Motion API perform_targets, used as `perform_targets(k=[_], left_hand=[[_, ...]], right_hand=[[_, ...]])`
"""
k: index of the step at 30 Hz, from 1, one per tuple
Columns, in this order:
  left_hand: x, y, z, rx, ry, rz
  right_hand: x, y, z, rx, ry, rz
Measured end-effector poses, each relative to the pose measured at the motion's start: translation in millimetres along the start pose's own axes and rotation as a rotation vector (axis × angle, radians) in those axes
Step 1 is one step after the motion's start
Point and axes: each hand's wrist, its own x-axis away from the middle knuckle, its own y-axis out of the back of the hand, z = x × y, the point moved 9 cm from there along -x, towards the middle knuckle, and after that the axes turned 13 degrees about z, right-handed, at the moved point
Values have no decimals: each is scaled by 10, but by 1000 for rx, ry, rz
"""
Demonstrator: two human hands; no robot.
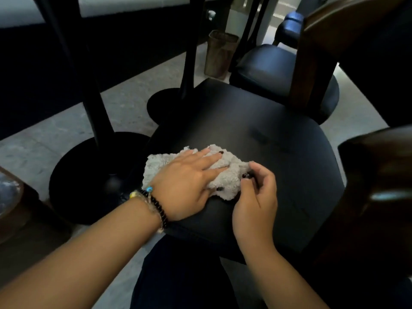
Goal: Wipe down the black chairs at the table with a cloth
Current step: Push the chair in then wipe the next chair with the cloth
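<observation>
— We had the cloth (pixel 225 172) on the near left part of the black chair seat (pixel 256 130), bunched up and grey.

— And our left hand (pixel 185 181) lay flat on it, fingers (pixel 209 160) straight and pressing down.

— Our right hand (pixel 256 197) sat just beside, curled fingers (pixel 246 176) pinching the cloth's right edge.

— A second black chair (pixel 267 68) stood beyond, with two round pedestal bases (pixel 89 166) on the floor to the left.

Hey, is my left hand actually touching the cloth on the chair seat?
Touching. The head view shows the left hand lying flat on the cloth, fingers spread across it, pressing it onto the black seat.
</observation>
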Motion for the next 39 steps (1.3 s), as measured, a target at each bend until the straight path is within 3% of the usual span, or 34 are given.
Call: perform_targets(k=[7,13,16,20,26,29,32,35,37,39], left_hand=[[-797,172,349,-5,135,-17],[-139,105,69,85,-164,30],[-1,-7,73,32,-203,81],[-463,34,88,-41,-189,138],[-1543,10,-178,-194,-180,171],[-1711,-13,-234,-195,-200,173],[-1452,-15,-270,-115,-259,171],[-888,41,-312,18,-334,171],[-383,111,-250,90,-362,113],[139,119,-65,28,-309,-16]], right_hand=[[-20,88,-119,-138,-60,-109],[9,191,-212,-351,-73,-160],[29,143,-95,-270,8,-130],[57,85,-6,-239,90,-123],[79,188,-144,-400,17,-214],[71,157,-135,-423,1,-188],[71,87,-29,-462,3,-129],[116,157,-47,-470,7,-197],[155,225,-108,-395,-26,-244],[136,188,-11,-228,45,-147]])
